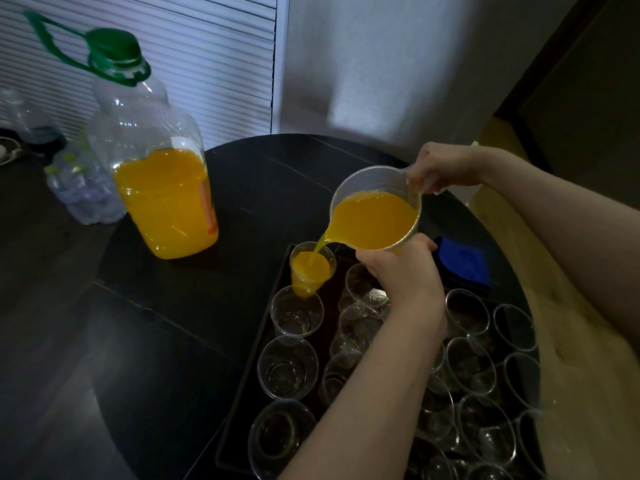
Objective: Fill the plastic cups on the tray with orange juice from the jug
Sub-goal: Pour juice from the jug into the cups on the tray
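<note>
A clear plastic jug [375,221] of orange juice is tilted left over the far left corner of the black tray [241,393]. A thin stream runs from its spout into a plastic cup [311,270], which is more than half full. My right hand [445,166] grips the jug's handle at the upper right. My left hand [403,271] curls round the jug's base from below. Several empty clear cups [296,311] stand in rows on the tray; my left forearm hides some of them.
A large clear bottle [162,188] with a green cap, about one third full of juice, stands on the round black table [194,306] left of the tray. A pack of small water bottles [83,194] lies behind it. A blue object [462,259] sits by the tray's far right corner.
</note>
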